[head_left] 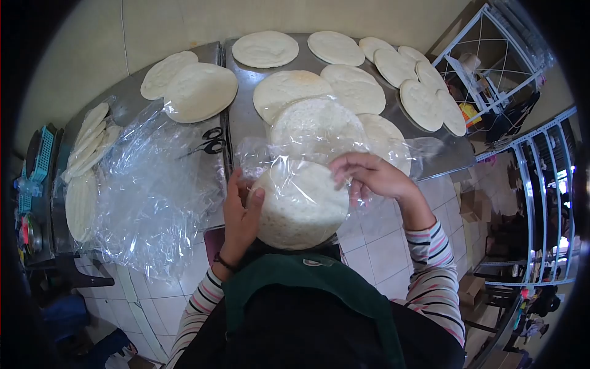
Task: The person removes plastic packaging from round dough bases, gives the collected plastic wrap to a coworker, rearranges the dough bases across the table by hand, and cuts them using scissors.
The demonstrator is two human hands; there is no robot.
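Flatbread (301,215) in clear plastic bag (284,167)
Left hand (241,215) grips its edge; right hand (369,175) pinches the bag; loose plastic bags (153,197) heap the bench (249,101).

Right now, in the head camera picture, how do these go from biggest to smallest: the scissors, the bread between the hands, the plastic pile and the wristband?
1. Plastic pile
2. Bread
3. Scissors
4. Wristband
That's how they look; the bread seems nearer the camera, so real sizes may differ.
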